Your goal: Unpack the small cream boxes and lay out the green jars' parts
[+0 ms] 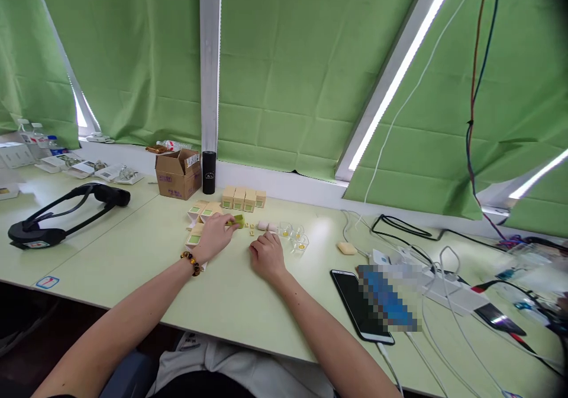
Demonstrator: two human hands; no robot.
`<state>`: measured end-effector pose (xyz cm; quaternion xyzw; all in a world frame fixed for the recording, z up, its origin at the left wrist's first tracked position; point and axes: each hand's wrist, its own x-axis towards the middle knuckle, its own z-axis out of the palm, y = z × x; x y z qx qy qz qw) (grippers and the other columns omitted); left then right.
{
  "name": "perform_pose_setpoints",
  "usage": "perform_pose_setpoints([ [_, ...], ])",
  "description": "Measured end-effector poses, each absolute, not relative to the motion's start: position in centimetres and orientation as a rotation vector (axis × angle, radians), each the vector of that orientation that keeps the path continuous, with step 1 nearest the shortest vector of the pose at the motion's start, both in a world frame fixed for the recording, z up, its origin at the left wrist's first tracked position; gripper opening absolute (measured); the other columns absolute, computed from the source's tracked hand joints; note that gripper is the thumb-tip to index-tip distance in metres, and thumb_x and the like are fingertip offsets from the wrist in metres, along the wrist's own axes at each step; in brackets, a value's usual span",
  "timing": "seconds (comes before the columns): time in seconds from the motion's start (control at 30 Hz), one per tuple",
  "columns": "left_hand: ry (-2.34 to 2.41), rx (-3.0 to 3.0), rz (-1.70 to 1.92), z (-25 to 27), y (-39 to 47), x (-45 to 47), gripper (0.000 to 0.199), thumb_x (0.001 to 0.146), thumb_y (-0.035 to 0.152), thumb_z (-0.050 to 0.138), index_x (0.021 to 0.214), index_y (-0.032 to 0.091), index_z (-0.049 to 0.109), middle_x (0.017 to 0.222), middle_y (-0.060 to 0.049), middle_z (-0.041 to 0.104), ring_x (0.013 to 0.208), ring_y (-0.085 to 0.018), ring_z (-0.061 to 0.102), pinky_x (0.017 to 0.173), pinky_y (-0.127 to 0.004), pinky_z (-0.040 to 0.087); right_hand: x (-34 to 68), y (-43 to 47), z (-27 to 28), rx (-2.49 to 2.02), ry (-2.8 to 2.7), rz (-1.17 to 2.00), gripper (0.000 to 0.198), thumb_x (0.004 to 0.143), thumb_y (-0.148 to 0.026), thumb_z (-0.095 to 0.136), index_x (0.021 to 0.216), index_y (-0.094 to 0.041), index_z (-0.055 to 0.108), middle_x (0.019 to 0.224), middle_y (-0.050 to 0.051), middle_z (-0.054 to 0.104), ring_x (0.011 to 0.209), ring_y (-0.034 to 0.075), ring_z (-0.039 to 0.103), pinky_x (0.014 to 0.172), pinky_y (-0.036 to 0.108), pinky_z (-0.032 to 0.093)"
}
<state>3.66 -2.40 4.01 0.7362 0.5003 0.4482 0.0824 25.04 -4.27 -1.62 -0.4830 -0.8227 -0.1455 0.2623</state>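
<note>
On the table (142, 244), the left hand (213, 235) pinches; the right hand (268, 259) rests, fingers bent close together, whether holding something I cannot tell. In front of the boxes (238, 199), that pinch has the green piece (240, 221) by its left end. It seems light and perhaps soft, so hold the edges gently. Beside it, yellow bits (251, 233) look easily lost.

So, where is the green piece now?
In the head view, the green piece is slightly left of centre, in the left hand, beside small yellow pieces.
</note>
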Motion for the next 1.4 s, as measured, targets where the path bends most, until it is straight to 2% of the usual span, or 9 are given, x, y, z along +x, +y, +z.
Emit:
perform_pose_setpoints([
  [0.07, 1.642, 2.487, 1.116, 4.4, -2.7, 3.7, 0.014, 0.095, 0.032, 0.067, 0.085, 0.023, 0.072, 0.087, -0.006, 0.074, 0.097, -0.028, 0.065, 0.091, -0.042, 0.042, 24.9, -4.4, -1.5, -1.334, -2.247, -0.381, 0.019, 0.097, -0.021, 0.061, 0.088, -0.019, 0.078, 0.088, 0.009, 0.073, 0.097, 0.025, 0.056, 0.091, 0.039, 0.036],
  [0.13, 1.721, 2.67, 0.872, 4.7, -2.8, 4.1, 0.017, 0.096, 0.028, 0.065, 0.081, 0.022, 0.071, 0.083, -0.008, 0.074, 0.098, -0.029, 0.064, 0.091, -0.043, 0.039, 24.9, -4.5, -1.4, -1.36, -2.262, -0.368, 0.02, 0.098, -0.022, 0.06, 0.089, -0.02, 0.078, 0.089, 0.009, 0.073, 0.099, 0.025, 0.056, 0.091, 0.039, 0.036],
  [0.27, 1.834, 2.812, 0.472, 4.6, -2.4, 5.3, 0.022, 0.099, 0.028, 0.061, 0.082, 0.018, 0.07, 0.086, -0.013, 0.074, 0.098, -0.031, 0.064, 0.088, -0.044, 0.036, 24.8, -4.5, -1.2, -1.387, -2.28, -0.346, 0.021, 0.099, -0.022, 0.059, 0.091, -0.02, 0.078, 0.092, 0.01, 0.074, 0.101, 0.026, 0.056, 0.091, 0.039, 0.036],
  [0.37, 1.871, 2.828, 0.325, 4.1, -1.8, 5.7, 0.022, 0.098, 0.027, 0.06, 0.082, 0.017, 0.071, 0.086, -0.015, 0.074, 0.097, -0.031, 0.064, 0.088, -0.044, 0.034, 24.8, -4.6, -1.1, -1.394, -2.287, -0.341, 0.023, 0.099, -0.023, 0.057, 0.093, -0.02, 0.078, 0.093, 0.01, 0.074, 0.102, 0.026, 0.055, 0.092, 0.039, 0.036],
  [0.6, 1.882, 2.839, 0.291, 3.1, -1.7, 5.8, 0.013, 0.097, 0.022, 0.058, 0.096, 0.015, 0.069, 0.092, -0.018, 0.073, 0.103, -0.034, 0.062, 0.09, -0.044, 0.033, 24.6, -4.7, -0.9, -1.439, -2.295, -0.337, 0.024, 0.099, -0.022, 0.054, 0.097, -0.02, 0.078, 0.098, 0.011, 0.073, 0.105, 0.027, 0.054, 0.094, 0.04, 0.037],
  [0.73, 1.887, 2.847, 0.315, 3.0, -2.2, 5.8, 0.012, 0.096, 0.021, 0.058, 0.103, 0.016, 0.067, 0.096, -0.018, 0.074, 0.107, -0.035, 0.059, 0.093, -0.046, 0.033, 24.7, -4.6, -0.7, -1.437, -2.27, -0.374, 0.023, 0.096, -0.02, 0.056, 0.104, -0.02, 0.078, 0.117, 0.011, 0.072, 0.118, 0.029, 0.052, 0.102, 0.042, 0.036],
  [0.9, 1.89, 2.872, 0.438, 3.3, -3.3, 5.0, 0.013, 0.096, 0.02, 0.055, 0.103, 0.017, 0.067, 0.096, -0.017, 0.073, 0.11, -0.036, 0.057, 0.093, -0.047, 0.033, 24.6, -4.2, -0.7, -1.448, -2.282, -0.424, 0.029, 0.089, -0.012, 0.057, 0.11, -0.019, 0.076, 0.137, 0.009, 0.067, 0.136, 0.032, 0.042, 0.117, 0.045, 0.026],
  [1.1, 1.85, 2.868, 0.561, 3.8, -4.2, 4.7, 0.016, 0.095, 0.02, 0.055, 0.103, 0.019, 0.069, 0.094, -0.017, 0.071, 0.111, -0.036, 0.054, 0.095, -0.049, 0.032, 24.6, -4.2, -0.7, -1.5, -2.314, -0.411, 0.033, 0.092, -0.013, 0.052, 0.118, -0.018, 0.072, 0.14, 0.011, 0.065, 0.136, 0.032, 0.042, 0.119, 0.048, 0.024],
  [1.4, 1.816, 2.835, 0.527, 4.1, -4.4, 5.1, 0.016, 0.095, 0.021, 0.054, 0.102, 0.02, 0.069, 0.095, -0.017, 0.07, 0.113, -0.036, 0.052, 0.096, -0.051, 0.032, 24.5, -4.4, -0.3, -1.542, -2.346, -0.39, 0.036, 0.096, -0.015, 0.049, 0.126, -0.018, 0.068, 0.14, 0.014, 0.064, 0.137, 0.031, 0.043, 0.118, 0.047, 0.024],
])
